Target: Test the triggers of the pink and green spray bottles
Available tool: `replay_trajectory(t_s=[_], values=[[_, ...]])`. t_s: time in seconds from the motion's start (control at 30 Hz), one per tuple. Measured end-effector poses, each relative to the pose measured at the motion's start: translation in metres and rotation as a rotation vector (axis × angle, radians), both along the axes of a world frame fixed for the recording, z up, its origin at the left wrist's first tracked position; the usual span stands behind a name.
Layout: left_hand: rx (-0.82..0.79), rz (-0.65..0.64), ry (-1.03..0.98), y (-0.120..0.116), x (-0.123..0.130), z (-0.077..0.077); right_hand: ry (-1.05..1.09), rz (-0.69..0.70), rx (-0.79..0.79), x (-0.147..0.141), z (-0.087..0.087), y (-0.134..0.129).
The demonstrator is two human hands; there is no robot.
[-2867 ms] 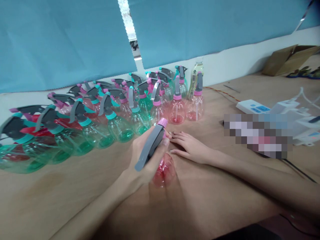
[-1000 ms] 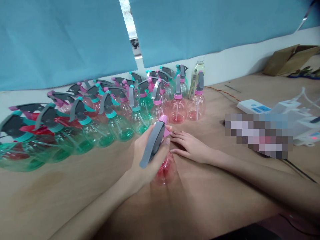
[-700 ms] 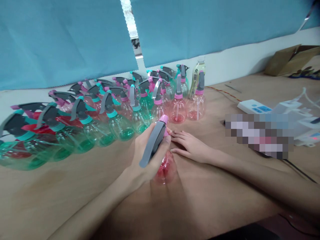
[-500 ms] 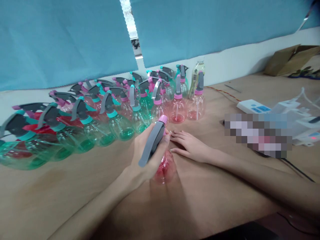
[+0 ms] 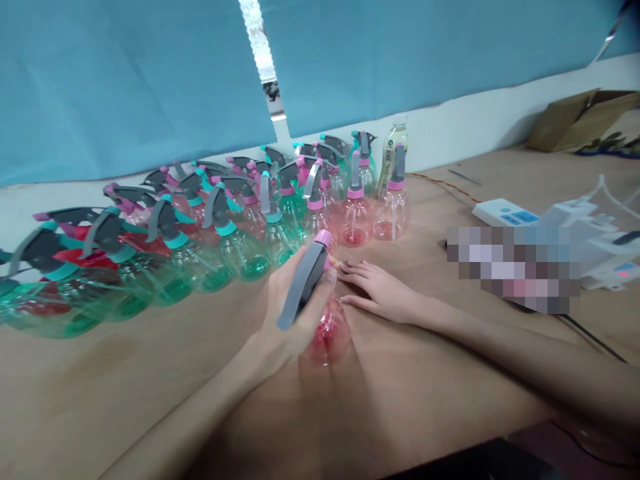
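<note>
My left hand [image 5: 287, 303] is wrapped round the neck of a pink spray bottle [image 5: 327, 340] that stands on the brown table. Its grey trigger head with a pink nozzle [image 5: 323, 238] sticks up above my fingers, and the see-through body shows below them. Just right of that bottle, my right hand [image 5: 377, 290] lies flat on the tabletop with its fingers stretched towards the bottle, holding nothing. Behind the hands stand two pink spray bottles, the nearer one [image 5: 355, 217] left of the other [image 5: 391, 207].
Rows of green spray bottles [image 5: 245, 253] and pink ones fill the left and back. A clear labelled bottle [image 5: 395, 150] stands by the wall. At right are a white power strip [image 5: 505, 212], white adapters, a blurred-out object [image 5: 515, 270] and a cardboard box [image 5: 580, 120].
The view has shifted very slightly. Both hands and the pink spray bottle are almost where they were, with the left hand's grip unchanged.
</note>
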State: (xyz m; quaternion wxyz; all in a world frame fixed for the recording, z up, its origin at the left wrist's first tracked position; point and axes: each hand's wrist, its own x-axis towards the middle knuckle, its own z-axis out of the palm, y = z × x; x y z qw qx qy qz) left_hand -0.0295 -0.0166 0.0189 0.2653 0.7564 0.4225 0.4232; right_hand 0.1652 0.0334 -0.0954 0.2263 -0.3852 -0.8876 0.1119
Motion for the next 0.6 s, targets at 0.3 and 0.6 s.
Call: replay_trajectory(t_s=[0.3, 0.6], values=[[0.042, 0.095, -0.019, 0.0, 0.004, -0.008, 0.024, 0.009, 0.008, 0.0, 0.002, 0.0], [0.03, 0.123, -0.044, 0.002, 0.004, -0.01, -0.002, 0.079, -0.04, 0.01, 0.017, -0.001]])
